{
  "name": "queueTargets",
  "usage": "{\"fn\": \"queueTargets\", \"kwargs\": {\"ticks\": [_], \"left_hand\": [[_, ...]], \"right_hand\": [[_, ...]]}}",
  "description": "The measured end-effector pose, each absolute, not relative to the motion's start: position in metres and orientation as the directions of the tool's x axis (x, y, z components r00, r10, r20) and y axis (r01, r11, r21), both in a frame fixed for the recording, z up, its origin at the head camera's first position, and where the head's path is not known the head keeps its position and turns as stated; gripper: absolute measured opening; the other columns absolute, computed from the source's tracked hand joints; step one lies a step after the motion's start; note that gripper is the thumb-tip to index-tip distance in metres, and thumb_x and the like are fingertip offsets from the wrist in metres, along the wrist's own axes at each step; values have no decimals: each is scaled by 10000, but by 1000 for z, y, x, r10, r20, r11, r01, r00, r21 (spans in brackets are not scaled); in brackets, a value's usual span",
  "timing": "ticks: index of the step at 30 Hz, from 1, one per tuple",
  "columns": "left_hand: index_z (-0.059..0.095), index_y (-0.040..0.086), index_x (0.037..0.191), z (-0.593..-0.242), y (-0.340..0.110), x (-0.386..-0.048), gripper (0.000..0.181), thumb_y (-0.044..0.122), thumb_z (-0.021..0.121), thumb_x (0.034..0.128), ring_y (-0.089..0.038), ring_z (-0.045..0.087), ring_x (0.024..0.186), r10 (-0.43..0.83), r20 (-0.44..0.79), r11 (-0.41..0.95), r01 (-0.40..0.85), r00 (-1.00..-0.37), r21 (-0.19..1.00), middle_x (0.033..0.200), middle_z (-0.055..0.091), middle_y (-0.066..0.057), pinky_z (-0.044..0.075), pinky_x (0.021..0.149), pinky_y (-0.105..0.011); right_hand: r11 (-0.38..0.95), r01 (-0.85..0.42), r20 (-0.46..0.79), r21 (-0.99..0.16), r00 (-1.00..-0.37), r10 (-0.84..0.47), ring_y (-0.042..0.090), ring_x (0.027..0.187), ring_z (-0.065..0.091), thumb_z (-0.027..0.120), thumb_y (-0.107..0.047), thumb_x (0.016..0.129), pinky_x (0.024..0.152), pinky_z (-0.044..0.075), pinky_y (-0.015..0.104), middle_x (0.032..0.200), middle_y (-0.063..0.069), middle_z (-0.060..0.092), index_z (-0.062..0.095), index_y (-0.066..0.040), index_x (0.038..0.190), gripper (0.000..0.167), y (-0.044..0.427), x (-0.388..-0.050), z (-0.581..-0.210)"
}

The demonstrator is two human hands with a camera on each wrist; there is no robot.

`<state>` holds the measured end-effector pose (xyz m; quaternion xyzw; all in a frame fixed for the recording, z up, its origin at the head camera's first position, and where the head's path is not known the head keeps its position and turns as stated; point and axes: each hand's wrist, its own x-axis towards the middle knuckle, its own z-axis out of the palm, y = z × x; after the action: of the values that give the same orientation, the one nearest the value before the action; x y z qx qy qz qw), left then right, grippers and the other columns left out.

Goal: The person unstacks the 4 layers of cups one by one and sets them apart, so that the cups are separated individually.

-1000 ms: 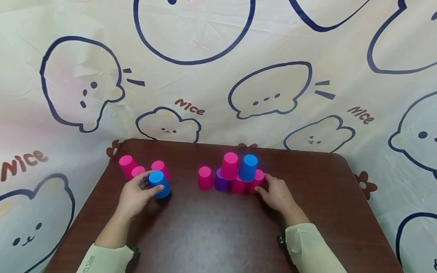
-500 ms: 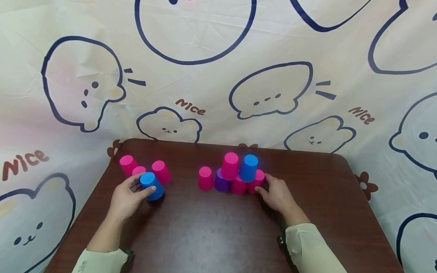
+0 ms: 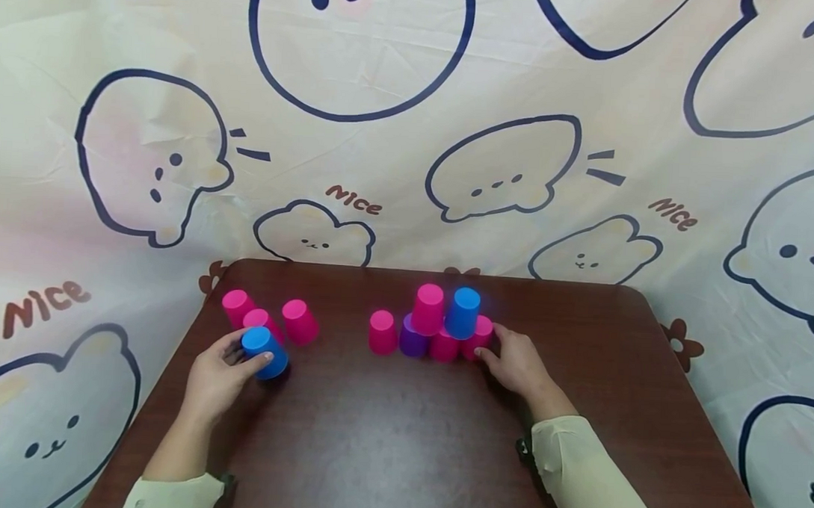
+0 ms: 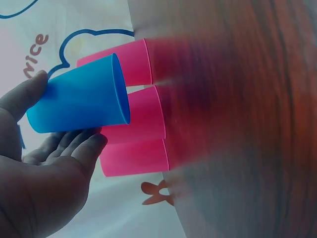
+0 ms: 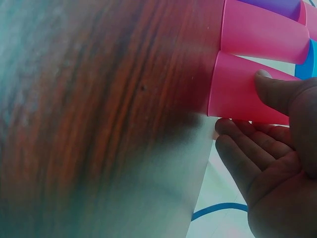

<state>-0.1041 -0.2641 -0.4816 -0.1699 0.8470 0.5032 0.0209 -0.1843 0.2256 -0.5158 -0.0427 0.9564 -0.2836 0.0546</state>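
Observation:
My left hand (image 3: pixel 217 378) holds a blue cup (image 3: pixel 265 352) upside down between thumb and fingers. In the left wrist view the rim of this blue cup (image 4: pixel 81 96) is apart from the tabletop. Just behind it are three upside-down pink cups, the nearest partly hidden by it. My right hand (image 3: pixel 520 363) grips the rightmost pink cup (image 3: pixel 481 333) in the lower row of a stack, thumb on its near side. That row also has a purple cup (image 3: pixel 414 339) and a middle pink cup (image 3: pixel 444 348). An upper pink cup (image 3: pixel 428 309) and an upper blue cup (image 3: pixel 462 313) stand on top.
A single pink cup (image 3: pixel 382 333) stands just left of the stack. Another pink cup (image 3: pixel 300 323) is right of the held blue one. The dark wooden table (image 3: pixel 387 448) ends at the back against a patterned cloth (image 3: pixel 397 156).
My left hand has carried the blue cup left and slightly nearer, uncovering more of the pink cups behind. The right hand and the stack have stayed where they were.

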Motion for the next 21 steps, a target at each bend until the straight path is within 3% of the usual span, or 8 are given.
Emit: {"fn": "queueTargets", "kwargs": {"ticks": [21], "left_hand": [[291, 44, 1625, -488, -292, -102, 915, 426, 765, 941, -555, 333, 1454, -378, -220, 384, -369, -899, 847, 1623, 314, -304, 415, 1064, -662]], "right_hand": [[838, -57, -80, -542, -990, -119, 398, 1251, 626, 775, -339, 949, 1022, 517, 582, 1372, 151, 650, 503, -100, 1508, 667, 226, -185, -517]]}}
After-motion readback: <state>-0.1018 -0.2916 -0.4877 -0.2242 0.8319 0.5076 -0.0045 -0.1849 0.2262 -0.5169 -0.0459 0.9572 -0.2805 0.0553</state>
